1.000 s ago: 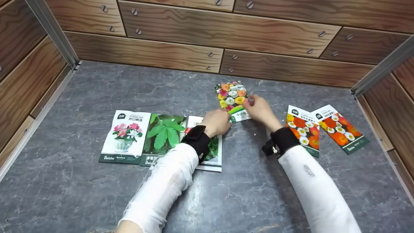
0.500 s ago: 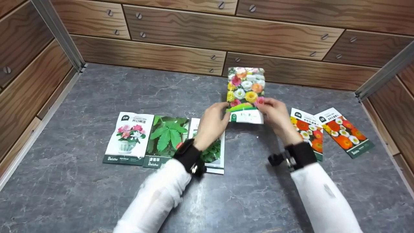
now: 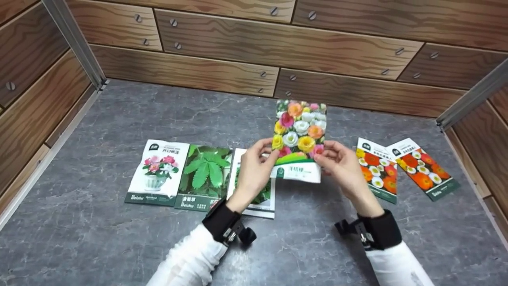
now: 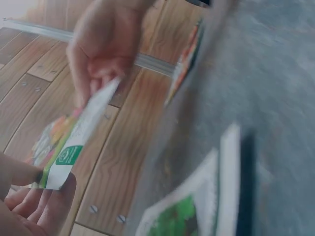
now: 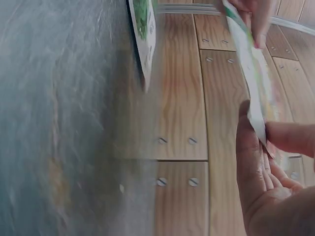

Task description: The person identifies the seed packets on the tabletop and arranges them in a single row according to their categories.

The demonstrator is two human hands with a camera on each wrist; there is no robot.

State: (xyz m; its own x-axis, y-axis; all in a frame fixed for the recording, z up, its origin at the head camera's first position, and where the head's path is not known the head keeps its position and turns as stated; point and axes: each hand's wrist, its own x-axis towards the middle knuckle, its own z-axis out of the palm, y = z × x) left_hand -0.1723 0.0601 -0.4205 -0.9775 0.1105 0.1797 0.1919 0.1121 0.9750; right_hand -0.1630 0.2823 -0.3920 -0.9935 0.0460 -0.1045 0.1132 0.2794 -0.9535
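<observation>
A seed packet with many-coloured flowers (image 3: 301,127) is held up off the table between both hands, its picture toward the head camera. The left hand (image 3: 255,169) pinches its lower left edge, thumb in front and fingers behind. At the lower right edge, the right hand (image 3: 345,171) pinches it the same way. In the left wrist view the packet (image 4: 86,123) is tilted, seen nearly edge-on, with the left hand (image 4: 37,206) below it. The right wrist view shows the packet (image 5: 251,73) gripped by the right hand (image 5: 275,182).
On the grey table (image 3: 119,246) at left lie a pink-flower packet (image 3: 156,171), a green-leaf packet (image 3: 204,171) and a third packet (image 3: 260,210), partly behind the left hand. Two orange-flower packets (image 3: 377,171) (image 3: 424,171) overlap at right. Wood-patterned walls (image 3: 222,43) surround the table.
The many-coloured packet has been lifted from the table and brought nearer the body. Both hands have drawn back with it, and the left hand now pinches its edge.
</observation>
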